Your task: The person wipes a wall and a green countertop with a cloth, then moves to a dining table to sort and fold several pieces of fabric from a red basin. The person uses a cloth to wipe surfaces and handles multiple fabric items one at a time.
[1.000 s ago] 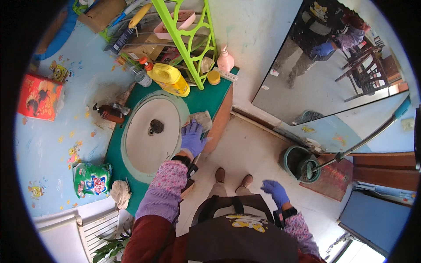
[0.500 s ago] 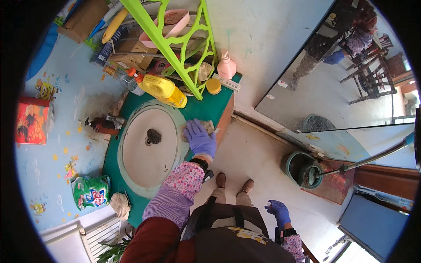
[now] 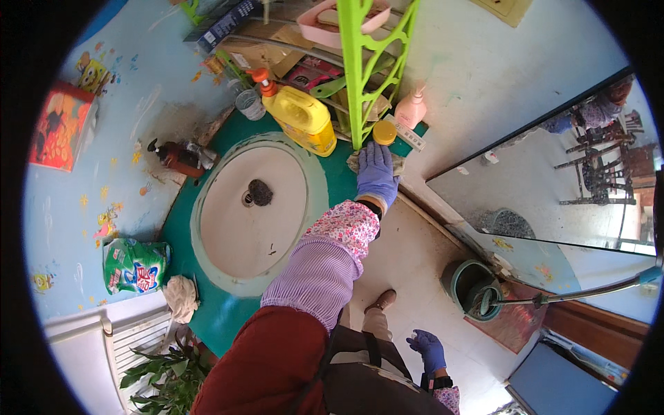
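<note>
My left hand (image 3: pixel 377 173), in a purple glove, lies flat with fingers stretched out on a grey-beige cloth (image 3: pixel 398 164) at the right edge of the green countertop (image 3: pixel 339 181). Its fingertips nearly reach a small yellow-lidded jar (image 3: pixel 384 132). Left of the hand is an oval white washbasin (image 3: pixel 232 232) with a dark scouring pad (image 3: pixel 261 192) beside its drain. My right hand (image 3: pixel 427 350), gloved too, hangs low over the floor with loosely bent fingers; I see nothing held in it.
A yellow pump jug (image 3: pixel 301 119), a green rack (image 3: pixel 356 76) and a pink pump bottle (image 3: pixel 411 108) stand at the back. A brown bottle (image 3: pixel 183 159), green detergent bag (image 3: pixel 137 265) and crumpled rag (image 3: pixel 181 298) line the left side. A bucket with a mop (image 3: pixel 477 290) is right.
My left hand has slid forward and right along the counter with the cloth beneath it, from beside the basin toward the jar. My view has shifted; my right hand still hangs low.
</note>
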Action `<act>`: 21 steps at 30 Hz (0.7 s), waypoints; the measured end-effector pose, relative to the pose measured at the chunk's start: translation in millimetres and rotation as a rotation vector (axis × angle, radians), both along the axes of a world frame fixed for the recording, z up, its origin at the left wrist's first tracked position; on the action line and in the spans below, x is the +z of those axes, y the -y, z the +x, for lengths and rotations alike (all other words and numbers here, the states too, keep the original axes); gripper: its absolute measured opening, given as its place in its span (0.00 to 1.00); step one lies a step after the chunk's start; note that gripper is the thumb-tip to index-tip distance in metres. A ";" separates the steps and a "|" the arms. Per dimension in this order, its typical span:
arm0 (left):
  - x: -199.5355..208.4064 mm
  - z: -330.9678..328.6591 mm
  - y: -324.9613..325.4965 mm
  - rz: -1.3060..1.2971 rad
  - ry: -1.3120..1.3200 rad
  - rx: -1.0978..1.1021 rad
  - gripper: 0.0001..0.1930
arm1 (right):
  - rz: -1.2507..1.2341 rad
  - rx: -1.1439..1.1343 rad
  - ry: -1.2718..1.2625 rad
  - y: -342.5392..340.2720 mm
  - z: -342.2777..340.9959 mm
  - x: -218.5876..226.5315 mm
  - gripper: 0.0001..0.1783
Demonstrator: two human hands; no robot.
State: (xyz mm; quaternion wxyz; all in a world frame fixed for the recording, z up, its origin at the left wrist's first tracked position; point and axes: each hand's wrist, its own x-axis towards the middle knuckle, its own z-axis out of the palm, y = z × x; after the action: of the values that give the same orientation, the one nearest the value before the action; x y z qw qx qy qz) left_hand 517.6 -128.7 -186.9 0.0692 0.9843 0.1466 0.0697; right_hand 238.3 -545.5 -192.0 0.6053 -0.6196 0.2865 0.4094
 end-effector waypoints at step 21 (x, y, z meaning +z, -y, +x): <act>25.4 -333.3 -4.2 -0.132 -0.029 0.059 0.38 | -0.039 0.648 0.098 -7.5 53.9 12.3 0.17</act>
State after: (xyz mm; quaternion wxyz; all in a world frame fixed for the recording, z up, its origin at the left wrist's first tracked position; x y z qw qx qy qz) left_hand 184.3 -124.6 -161.4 0.1300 0.9738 0.1806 0.0477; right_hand 292.2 -538.1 -179.7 0.4445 -0.7091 0.0529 0.5448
